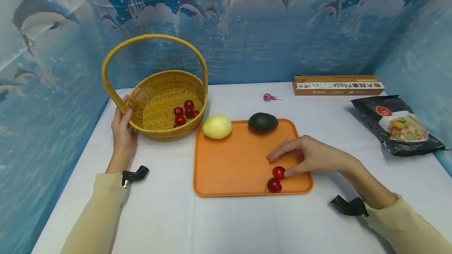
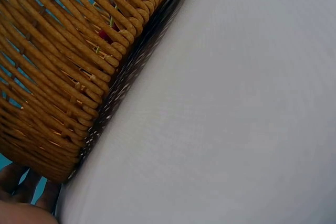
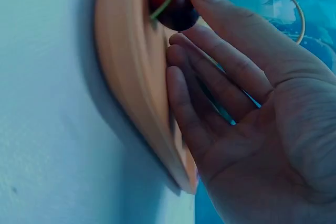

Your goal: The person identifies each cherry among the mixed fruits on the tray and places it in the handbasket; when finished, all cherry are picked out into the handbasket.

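At the left, the left hand [image 1: 123,132] holds the side of a yellow woven basket [image 1: 152,89], by the foot of its tall handle. The basket leans toward the viewer, with several red cherries [image 1: 180,120] inside. Over an orange tray [image 1: 229,167], the right hand [image 1: 310,156] spreads its thumb and fingers apart. Its thumb tip is right at one cherry [image 1: 278,173], also large in the right wrist view as a dark red cherry [image 3: 176,3] with a green stem. Another cherry [image 1: 274,185] lies just in front, near the tray's front rim.
A yellow lemon [image 1: 217,126] sits at the tray's back left corner and a dark avocado [image 1: 263,122] at its back edge. Behind lie a wrapped lollipop [image 1: 270,97] and a long brown pasta box [image 1: 337,85]. A black food bag [image 1: 399,126] is far right.
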